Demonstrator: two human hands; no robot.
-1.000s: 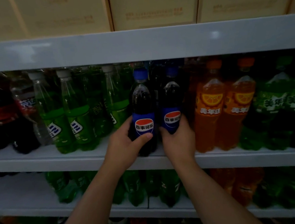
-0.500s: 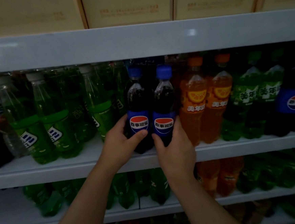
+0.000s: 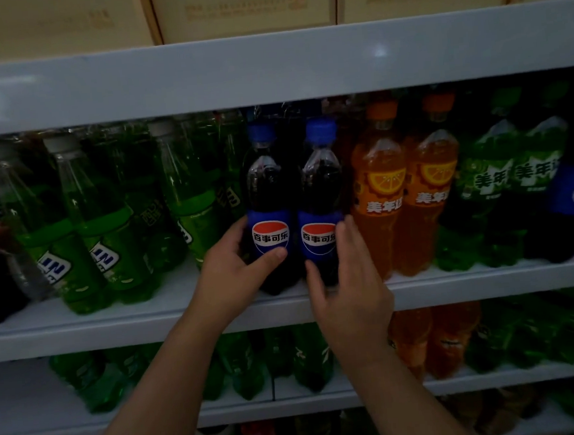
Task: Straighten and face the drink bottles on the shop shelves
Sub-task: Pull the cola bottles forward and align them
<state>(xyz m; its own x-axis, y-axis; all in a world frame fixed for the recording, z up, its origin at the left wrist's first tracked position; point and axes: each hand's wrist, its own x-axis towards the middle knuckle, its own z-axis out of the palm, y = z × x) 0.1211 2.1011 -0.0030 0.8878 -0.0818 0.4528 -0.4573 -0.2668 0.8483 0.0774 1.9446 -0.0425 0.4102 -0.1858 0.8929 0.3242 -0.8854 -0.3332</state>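
Scanning from the left, I see a row of green bottles (image 3: 108,231) leaning a little, then my left hand (image 3: 235,273), which grips the left cola bottle (image 3: 266,191) low on its label, thumb across the front and fingers round the 9 o'clock side. That bottle stands upright at the front lip of the shelf (image 3: 81,333), about 1 o'clock from the palm, with its logo square to me.

Touching it on the 3 o'clock side is the right cola bottle (image 3: 321,187), also upright, long axis running 12 to 6. My right hand (image 3: 353,291) holds it from below and the right: the thumb lies on the lower front, and the fingers run up between it and the orange bottles (image 3: 380,193) just beside it. From this palm the bottle sits at about 11 o'clock. Its logo faces me, though the fingers cover its right edge, so I cannot tell whether it is fully square. Each hand is nearest its own bottle; I judge any last twist falls to the right one.

Compared with a second ago, the right bottle has come forward out of the shadow and now stands level with its neighbour, caps at nearly one height. My left-hand grip looks unchanged.
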